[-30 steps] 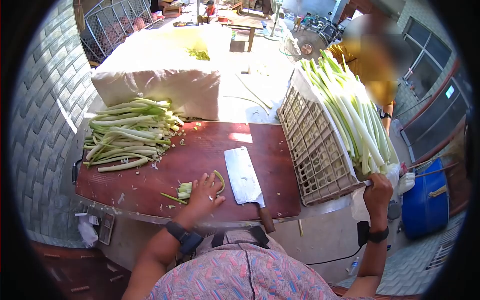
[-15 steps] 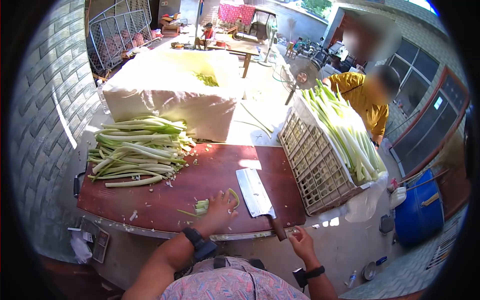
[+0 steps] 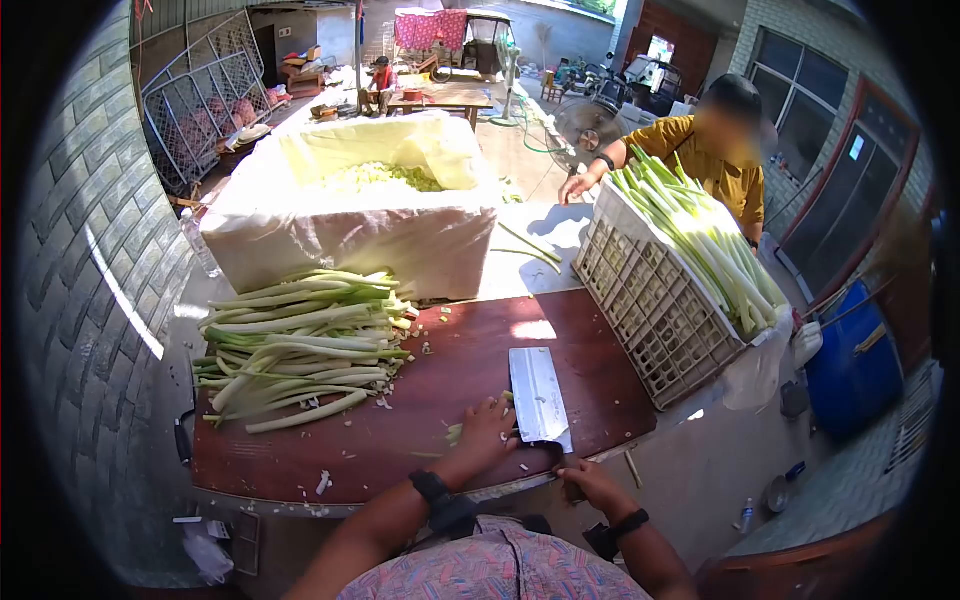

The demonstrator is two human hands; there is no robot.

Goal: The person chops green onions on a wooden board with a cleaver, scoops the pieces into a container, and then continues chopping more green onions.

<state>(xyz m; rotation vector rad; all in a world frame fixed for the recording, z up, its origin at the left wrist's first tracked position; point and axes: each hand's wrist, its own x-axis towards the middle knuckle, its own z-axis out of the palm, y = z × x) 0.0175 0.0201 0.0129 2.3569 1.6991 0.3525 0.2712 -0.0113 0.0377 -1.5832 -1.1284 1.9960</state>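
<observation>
My right hand (image 3: 594,484) is closed round the dark handle of a cleaver (image 3: 538,394) at the board's front edge. The wide, bright blade lies over the red-brown board (image 3: 480,345), pointing away from me. Just left of the blade, my left hand (image 3: 486,438) rests on the board with its fingers curled over a few green onion pieces (image 3: 455,434), mostly hidden under the palm. A thick heap of long green onions (image 3: 300,345), white stalks and green tops, lies on the board's left side.
Behind the heap stands a large cloth-lined box (image 3: 350,245) holding chopped greens. A tilted plastic crate (image 3: 645,305) full of green onions is at the right. A co-worker in a yellow shirt (image 3: 675,140) is behind it, one arm reaching left. A blue barrel (image 3: 855,360) stands beyond.
My right hand has taken hold of the cleaver's handle. My left hand has moved right, beside the blade. The co-worker's arm now extends past the crate. The view has shifted.
</observation>
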